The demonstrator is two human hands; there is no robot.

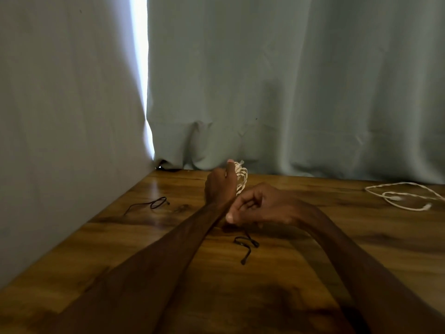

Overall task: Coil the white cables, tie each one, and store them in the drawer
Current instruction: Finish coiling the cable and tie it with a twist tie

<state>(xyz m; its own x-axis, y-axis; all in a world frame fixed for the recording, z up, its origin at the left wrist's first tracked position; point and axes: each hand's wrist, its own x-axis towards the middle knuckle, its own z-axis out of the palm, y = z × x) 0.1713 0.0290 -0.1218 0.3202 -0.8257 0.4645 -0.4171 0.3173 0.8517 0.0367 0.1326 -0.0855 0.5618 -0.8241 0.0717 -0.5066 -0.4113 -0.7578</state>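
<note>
Left hand (220, 184) raised just above the table, fingers wrapped round a coiled white cable (241, 177), thumb up along the side of the bundle; loops of the coil show past the far side of the fist. Right hand (260, 206) sits just beside and nearer the person, wrist low, fingers curled in and thumb pressed to them, pinching the upper end of a black tie (246, 244). Rest of that tie trails down onto the wooden table (313, 273) in a small loop, free end pointing toward the person. Both forearms bare, converging from the lower corners. Second black tie (157, 203) lies loose to the left, near the wall. Second white cable (407, 197) lies uncoiled, well apart at the right edge. Pale green curtain (289, 80) hangs behind the table, a bright gap at its left side.
</note>
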